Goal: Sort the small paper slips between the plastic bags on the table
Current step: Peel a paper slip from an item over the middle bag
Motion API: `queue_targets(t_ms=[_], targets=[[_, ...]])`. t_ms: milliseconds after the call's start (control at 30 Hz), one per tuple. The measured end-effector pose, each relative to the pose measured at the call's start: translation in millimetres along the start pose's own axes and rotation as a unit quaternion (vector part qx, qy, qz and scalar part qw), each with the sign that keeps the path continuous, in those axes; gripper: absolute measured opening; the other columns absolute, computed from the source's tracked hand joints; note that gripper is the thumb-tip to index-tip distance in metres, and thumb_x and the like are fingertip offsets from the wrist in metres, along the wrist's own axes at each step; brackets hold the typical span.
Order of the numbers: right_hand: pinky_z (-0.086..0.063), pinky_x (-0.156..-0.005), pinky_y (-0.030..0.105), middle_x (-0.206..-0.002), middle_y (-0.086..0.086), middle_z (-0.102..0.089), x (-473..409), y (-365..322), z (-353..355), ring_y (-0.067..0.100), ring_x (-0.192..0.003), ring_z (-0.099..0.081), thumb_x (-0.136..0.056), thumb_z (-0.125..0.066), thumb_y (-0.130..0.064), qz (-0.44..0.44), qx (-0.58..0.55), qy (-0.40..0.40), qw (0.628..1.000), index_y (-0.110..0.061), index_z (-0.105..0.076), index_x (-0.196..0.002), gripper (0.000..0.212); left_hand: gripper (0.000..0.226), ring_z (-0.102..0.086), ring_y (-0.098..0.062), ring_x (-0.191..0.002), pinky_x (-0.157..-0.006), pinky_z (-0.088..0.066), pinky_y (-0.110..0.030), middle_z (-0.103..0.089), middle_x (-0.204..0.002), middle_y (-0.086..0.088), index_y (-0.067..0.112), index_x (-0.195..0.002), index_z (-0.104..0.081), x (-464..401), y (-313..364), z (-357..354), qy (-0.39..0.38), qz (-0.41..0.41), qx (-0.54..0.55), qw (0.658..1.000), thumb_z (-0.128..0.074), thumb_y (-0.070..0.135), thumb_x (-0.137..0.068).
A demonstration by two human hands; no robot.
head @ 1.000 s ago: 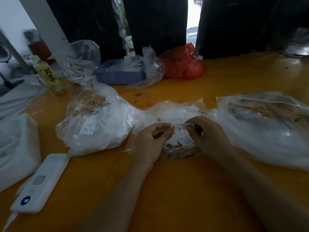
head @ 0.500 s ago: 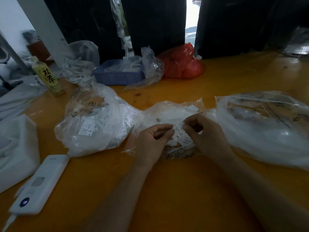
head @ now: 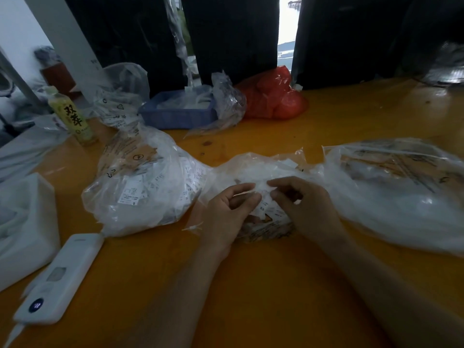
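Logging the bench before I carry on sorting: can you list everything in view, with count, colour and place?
clear bags of slips: three, clear plastic; one left of the hands, one under them, one on the right
paper slip: one, white, held between both hands
table: one, orange-yellow
tray: one, blue, at the back, with a clear bag draped on its right side
red bag: one, back centre
crumpled bag: one, clear, back left
bottle: one, yellow-green, upright, far left
white device: one, near left edge
white box: one, left edge
left hand: pinches the slip
right hand: pinches the slip's other end
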State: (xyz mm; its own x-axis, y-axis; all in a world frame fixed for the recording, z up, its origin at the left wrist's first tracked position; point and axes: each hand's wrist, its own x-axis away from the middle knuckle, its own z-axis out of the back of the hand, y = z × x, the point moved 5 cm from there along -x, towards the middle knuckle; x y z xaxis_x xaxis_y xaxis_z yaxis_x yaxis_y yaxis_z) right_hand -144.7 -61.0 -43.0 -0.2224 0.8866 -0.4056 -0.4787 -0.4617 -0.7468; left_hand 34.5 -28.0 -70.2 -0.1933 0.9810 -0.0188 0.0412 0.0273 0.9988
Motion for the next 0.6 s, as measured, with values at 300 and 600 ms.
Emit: queue_targets(t_ms=[300, 600], targets=[[-0.049, -0.073, 0.008, -0.091, -0.020, -0.070, 1, -3, 1, -0.004, -0.085, -0.065, -0.096, -0.068, -0.024, -0.009, -0.035, -0.020, 0.999, -0.030, -0.072, -0.109, 0.015, 0.027, -0.078, -0.010, -0.092, -0.071, -0.061, -0.025, -0.082, -0.101, 0.009, 0.041, -0.097, -0.080, -2, 2, 5, 0.024, -0.050, -0.028, 0.998, -0.085, 0.015, -0.089], [-0.045, -0.080, 0.037, -0.107, 0.008, -0.065, -17, 15, 75, 0.025, -0.094, -0.057, -0.103, -0.052, -0.024, -0.066, 0.262, 0.147, 0.952, -0.011, -0.066, -0.113, 0.021, 0.016, -0.067, -0.003, -0.107, -0.084, -0.057, -0.020, -0.069, -0.123, -0.003, 0.008, -0.117, -0.073, 35, 85, 107, 0.463, -0.438, -0.306, 0.707, -0.066, 0.016, -0.106]])
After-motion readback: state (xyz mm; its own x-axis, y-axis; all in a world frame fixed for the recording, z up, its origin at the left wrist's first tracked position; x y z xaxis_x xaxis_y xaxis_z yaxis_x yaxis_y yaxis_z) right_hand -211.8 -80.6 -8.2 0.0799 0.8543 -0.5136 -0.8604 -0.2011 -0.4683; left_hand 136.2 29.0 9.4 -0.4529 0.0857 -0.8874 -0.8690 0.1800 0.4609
